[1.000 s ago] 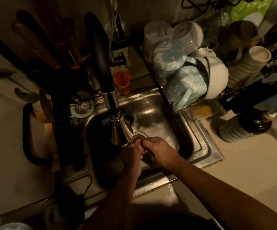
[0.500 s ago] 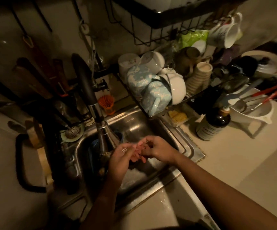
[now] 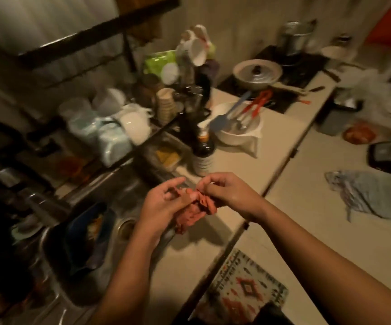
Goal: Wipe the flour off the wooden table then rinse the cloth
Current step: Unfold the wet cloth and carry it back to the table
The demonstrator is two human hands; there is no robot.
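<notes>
A crumpled pink cloth [image 3: 193, 212] hangs between both hands above the right edge of the steel sink [image 3: 56, 261] and the pale counter. My left hand [image 3: 159, 205] holds the cloth's left side, with some fingers spread. My right hand [image 3: 227, 193] pinches its upper right edge between thumb and fingers. The lower part of the cloth dangles free. The view is blurred by head motion.
A dark bottle [image 3: 202, 156] stands just behind the hands beside a dish rack of cups [image 3: 110, 127]. A white bowl with utensils [image 3: 236, 127], a lidded pan [image 3: 258, 73] and a grey-blue rag [image 3: 375, 198] lie on the counter. A patterned mat [image 3: 243, 289] is on the floor.
The hands lifted the cloth from under the tap and carried it right, out over the sink's edge. The view swung right, away from the faucet toward the counter.
</notes>
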